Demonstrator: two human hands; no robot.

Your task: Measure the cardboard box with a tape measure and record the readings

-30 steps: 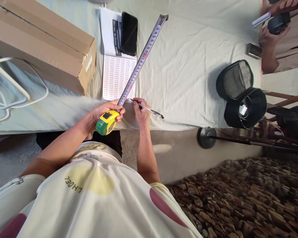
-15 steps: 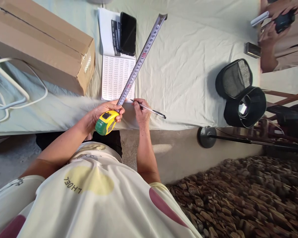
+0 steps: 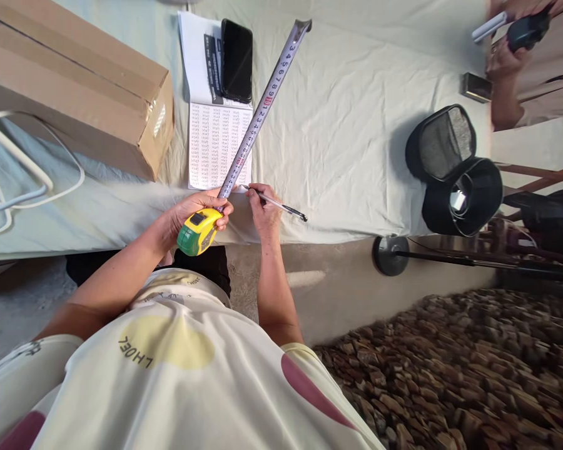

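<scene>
Closed around a yellow and green tape measure [image 3: 199, 232], my left hand [image 3: 201, 209] is near the table's front edge. Its metal blade [image 3: 258, 115] sticks out up and to the right, crossing over the right side of an open booklet [image 3: 216, 144] with printed columns. My right hand [image 3: 265, 212] grips a pen [image 3: 281, 204], its tip pointing left toward the booklet's lower right corner, close to the blade; whether it touches paper I cannot tell. A black phone [image 3: 237, 60] lies on the booklet's upper page.
A cardboard box [image 3: 75, 81] and white cables [image 3: 42, 169] occupy the left side. An open black case [image 3: 464, 200] sits at the right, near a small dark box [image 3: 476, 87]. Another person's hand [image 3: 504, 59] holds a dark object [image 3: 529, 30] beyond the table edge.
The whole view has shifted slightly, moving the table things a little left and up. Both hands keep their grips. The other person's hands have moved a little around the dark object.
</scene>
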